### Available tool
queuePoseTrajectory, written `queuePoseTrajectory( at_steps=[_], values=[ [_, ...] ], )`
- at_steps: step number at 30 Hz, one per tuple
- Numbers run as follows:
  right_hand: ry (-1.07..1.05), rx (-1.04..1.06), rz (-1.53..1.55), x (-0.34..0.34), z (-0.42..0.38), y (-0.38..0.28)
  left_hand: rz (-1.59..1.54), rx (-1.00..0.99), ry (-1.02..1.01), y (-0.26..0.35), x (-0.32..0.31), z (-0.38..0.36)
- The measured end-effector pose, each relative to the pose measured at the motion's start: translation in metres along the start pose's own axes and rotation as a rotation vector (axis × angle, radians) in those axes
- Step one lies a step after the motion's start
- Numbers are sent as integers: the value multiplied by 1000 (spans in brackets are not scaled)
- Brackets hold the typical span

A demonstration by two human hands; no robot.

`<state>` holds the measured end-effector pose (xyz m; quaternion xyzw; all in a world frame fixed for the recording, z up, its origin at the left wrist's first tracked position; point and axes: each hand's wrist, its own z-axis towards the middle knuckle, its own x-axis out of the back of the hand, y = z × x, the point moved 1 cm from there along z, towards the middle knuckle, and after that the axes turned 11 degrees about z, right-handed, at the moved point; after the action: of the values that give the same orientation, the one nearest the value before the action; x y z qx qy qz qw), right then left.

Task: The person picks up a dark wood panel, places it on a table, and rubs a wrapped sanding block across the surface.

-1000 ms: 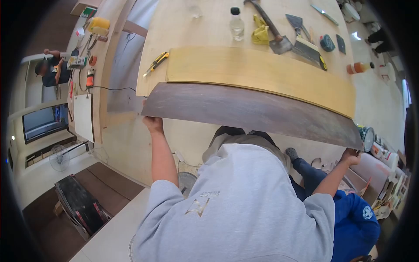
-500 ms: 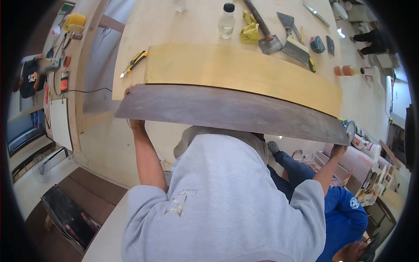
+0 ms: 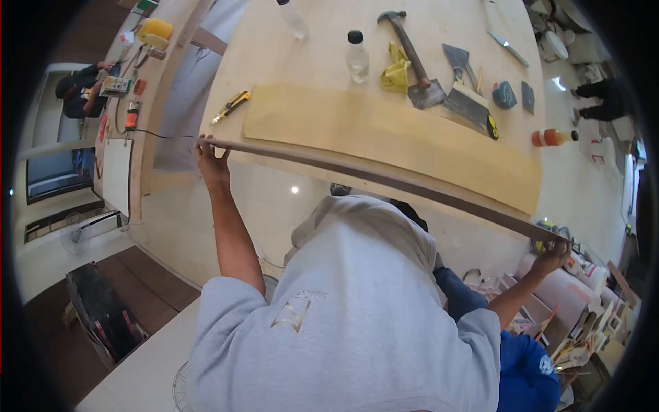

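Note:
A long grey-brown board, seen nearly edge-on, spans the view at the table's near edge. My left hand is closed on its left end, the thumb and fingers gripping the edge. At the other end my right hand is closed round the board's right tip. Just beyond it, a long yellowish panel lies flat on the table. A yellow-and-black utility knife rests near the panel's left end, close to my left hand.
On the table are a capped bottle, a crumpled yellow cloth, a hammer-like tool, a wide scraper and an orange bottle. One person in blue is low at right; another is at far left.
The board has turned from showing its broad face to nearly edge-on, still in both hands. The table and its tools appear shifted slightly right and down in view.

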<state>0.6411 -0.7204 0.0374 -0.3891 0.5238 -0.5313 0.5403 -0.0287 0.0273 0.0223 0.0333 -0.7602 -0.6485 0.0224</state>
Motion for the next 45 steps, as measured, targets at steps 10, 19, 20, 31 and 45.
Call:
queuePoseTrajectory(
  at_steps=[10, 19, 20, 31, 45],
  values=[
    [-88, 188, -557, -3, 90, -46, 406, 41, 33, -11, -21, 1],
    [25, -20, -601, -8, 168, -100, 321, 306, -90, -23, -46, -51],
    [28, -24, -585, -4, 178, -109, 248, 331, -138, -17, -46, -56],
    [-134, -178, -297, -10, 211, -212, -721, 269, -201, -9, -42, -116],
    [-257, -27, -604, -56, 148, -186, -989, 439, -86, -58, -106, -123]
  ],
)
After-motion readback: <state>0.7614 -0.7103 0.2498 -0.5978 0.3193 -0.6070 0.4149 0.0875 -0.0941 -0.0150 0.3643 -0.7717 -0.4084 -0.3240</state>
